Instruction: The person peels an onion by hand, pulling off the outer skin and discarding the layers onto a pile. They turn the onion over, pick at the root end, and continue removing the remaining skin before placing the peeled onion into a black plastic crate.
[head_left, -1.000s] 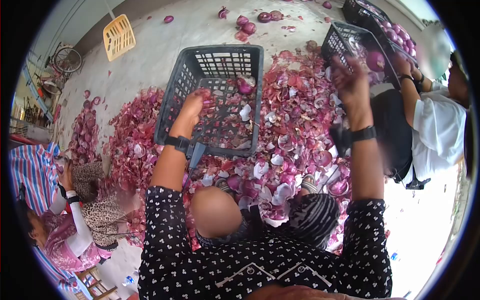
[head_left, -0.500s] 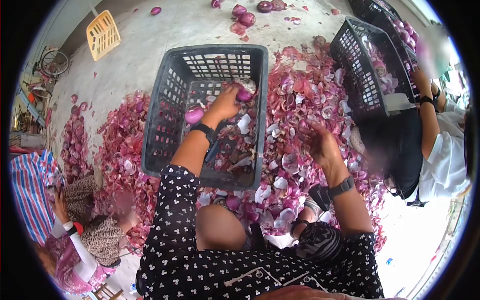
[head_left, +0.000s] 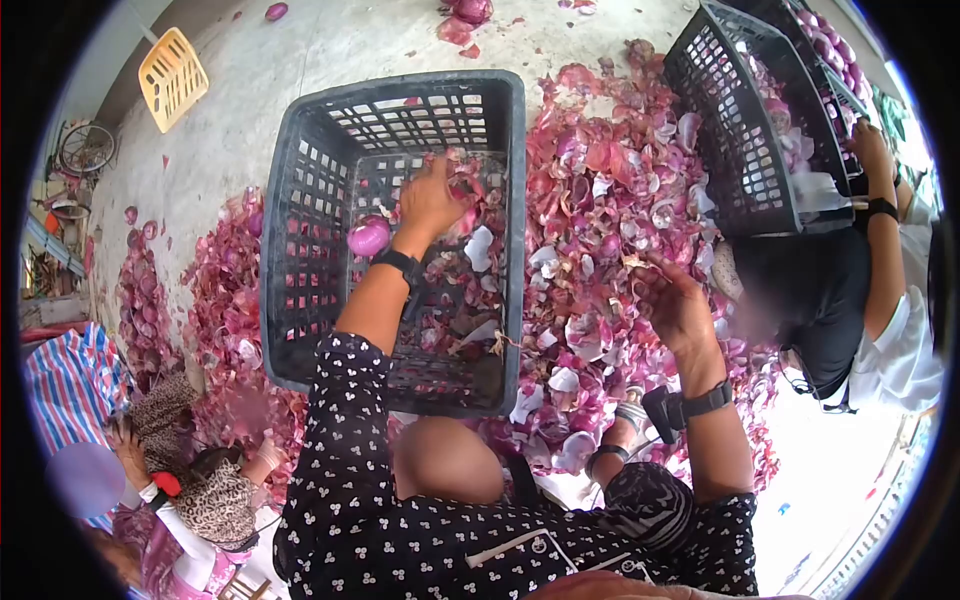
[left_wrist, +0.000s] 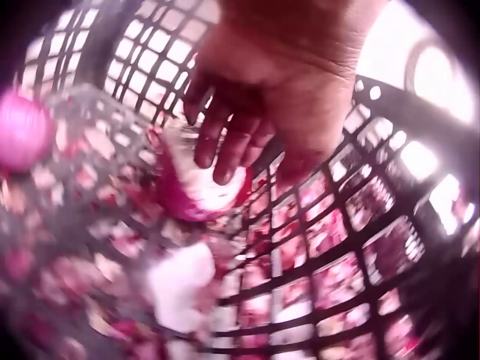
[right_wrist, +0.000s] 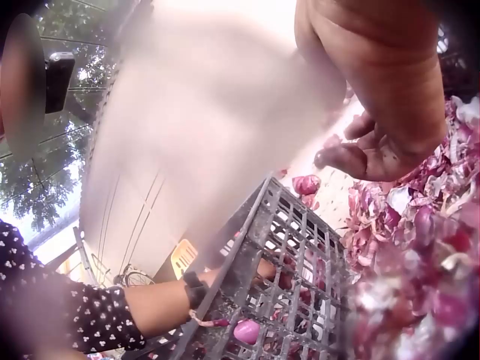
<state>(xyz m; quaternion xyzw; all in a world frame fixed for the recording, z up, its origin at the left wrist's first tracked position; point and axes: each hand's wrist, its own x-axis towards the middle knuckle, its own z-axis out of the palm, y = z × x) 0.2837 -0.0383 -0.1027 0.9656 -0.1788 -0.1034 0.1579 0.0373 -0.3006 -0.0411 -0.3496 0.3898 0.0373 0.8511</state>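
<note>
Inside a black plastic crate, my left hand reaches down at an onion. In the left wrist view that purple-and-white onion shows behind the lowered fingers, which overlap it. The thumb stands apart at the onion's side. A second onion, smooth and purple, lies in the crate left of this hand. A white piece of peel lies near the hand on the crate floor. My right hand hangs over the peel pile right of the crate, fingers loosely bent and holding nothing.
Onion skins cover the floor around the crate. More black crates with onions and skins stand at the right, beside a seated person. A yellow plastic basket is at the back left. Another person sits at lower left.
My left hand has set the smooth purple onion down in the crate and moved right to the other onion. My right hand has come back from the right-hand crate to over the peel pile.
</note>
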